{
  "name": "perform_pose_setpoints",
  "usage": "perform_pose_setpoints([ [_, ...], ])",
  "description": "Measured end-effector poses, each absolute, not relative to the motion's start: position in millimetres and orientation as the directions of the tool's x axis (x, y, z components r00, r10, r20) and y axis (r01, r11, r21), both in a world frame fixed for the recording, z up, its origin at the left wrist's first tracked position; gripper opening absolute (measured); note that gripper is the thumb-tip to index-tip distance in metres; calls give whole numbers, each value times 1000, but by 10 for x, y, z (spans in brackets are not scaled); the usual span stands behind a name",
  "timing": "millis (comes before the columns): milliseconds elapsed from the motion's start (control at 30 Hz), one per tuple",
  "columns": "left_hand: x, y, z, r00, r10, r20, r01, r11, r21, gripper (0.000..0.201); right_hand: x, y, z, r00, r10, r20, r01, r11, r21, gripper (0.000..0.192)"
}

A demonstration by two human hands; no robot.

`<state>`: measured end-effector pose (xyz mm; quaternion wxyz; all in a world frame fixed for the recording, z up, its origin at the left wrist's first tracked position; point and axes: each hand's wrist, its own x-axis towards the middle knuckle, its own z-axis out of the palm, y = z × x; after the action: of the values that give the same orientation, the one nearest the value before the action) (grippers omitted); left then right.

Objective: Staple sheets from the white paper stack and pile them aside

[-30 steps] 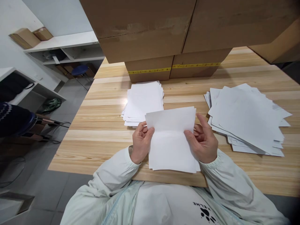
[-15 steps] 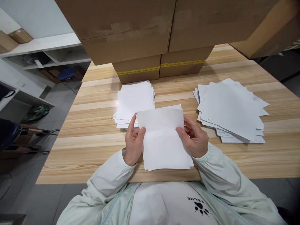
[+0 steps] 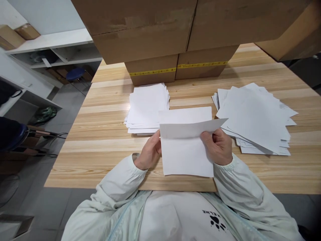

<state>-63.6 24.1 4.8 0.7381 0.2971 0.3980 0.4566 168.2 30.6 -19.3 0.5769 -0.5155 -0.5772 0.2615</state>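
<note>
Several white paper sheets (image 3: 187,155) are held up over the front of the table, one behind another, with a crease across the upper part of the front one. My right hand (image 3: 219,147) is closed on their right edge, thumb on the front and fingers curled behind. At the left edge my left hand (image 3: 149,152) holds the sheets, its fingertips partly hidden behind them. A rear sheet (image 3: 187,114) sticks up above the front one. Just beyond my left hand lies a neat paper stack (image 3: 147,103); a looser, fanned-out paper pile (image 3: 253,117) lies beyond my right hand.
Large cardboard boxes (image 3: 147,30) stand stacked at the back of the wooden table (image 3: 100,144), the lower ones bearing yellow tape. Another carton (image 3: 296,36) is at the far right. On the left are white shelves (image 3: 65,42) and a blue stool (image 3: 75,74).
The front sheet's top right corner has swung out to the right, and the rear sheet shows more above it. My right hand has shifted right; my left hand has slipped further behind the paper.
</note>
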Motion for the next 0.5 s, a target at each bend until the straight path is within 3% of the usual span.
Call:
perform_pose_setpoints([
  [100,-649,215,41,364,876,-317,-438,461,772,57,1706,319,-171,167,907,386,237,343,-909,31],
  [267,-657,190,52,424,870,-251,-496,455,739,59,1683,312,-135,57,941,334,179,320,-930,32],
  [400,-635,191,41,439,850,-291,-495,499,711,55,1685,291,-104,-85,951,298,160,308,-938,29],
  [500,-652,217,52,394,861,-320,-551,500,668,52,1863,339,-67,41,969,242,61,240,-969,29],
])
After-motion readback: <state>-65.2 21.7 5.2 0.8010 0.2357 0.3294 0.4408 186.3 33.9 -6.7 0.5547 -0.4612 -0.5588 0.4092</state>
